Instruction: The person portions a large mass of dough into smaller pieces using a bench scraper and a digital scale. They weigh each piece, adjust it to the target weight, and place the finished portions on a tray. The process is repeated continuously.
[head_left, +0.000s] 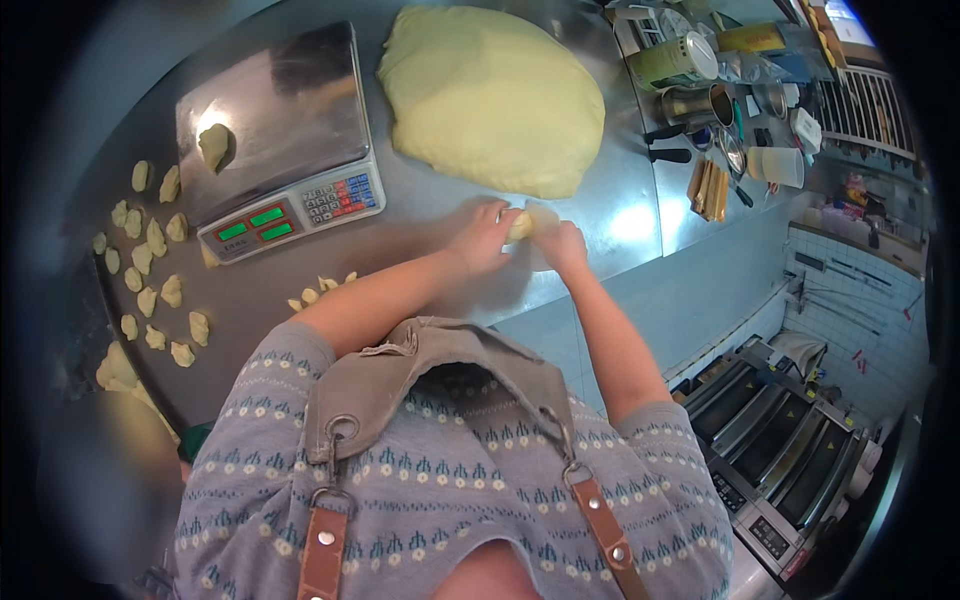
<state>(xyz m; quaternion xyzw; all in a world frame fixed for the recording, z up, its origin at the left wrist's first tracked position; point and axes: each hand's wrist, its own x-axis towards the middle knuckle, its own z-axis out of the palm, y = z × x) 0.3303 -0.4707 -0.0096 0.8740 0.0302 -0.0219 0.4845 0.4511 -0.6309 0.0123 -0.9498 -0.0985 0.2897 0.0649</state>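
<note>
My left hand (486, 238) is closed around a small piece of pale yellow dough (519, 227), just in front of the big dough mass. In my right hand (564, 244) is a translucent plastic dough scraper (541, 217), its blade up against that piece. The large smooth dough slab (495, 97) lies on the steel worktop beyond both hands. To the left stands a digital scale (292, 202) with lit green displays. One dough lump (214, 146) rests on its steel pan. Several small dough bits (309, 295) lie beside my left forearm, partly hidden by it.
Many dough portions (142, 259) are spread left of the scale. At the right back are a green canister (675, 61), a metal pitcher (697, 105), black-handled tools (670, 155) and a plastic measuring cup (776, 166). Deck ovens (780, 442) stand lower right. A blurred dark shape is lower left.
</note>
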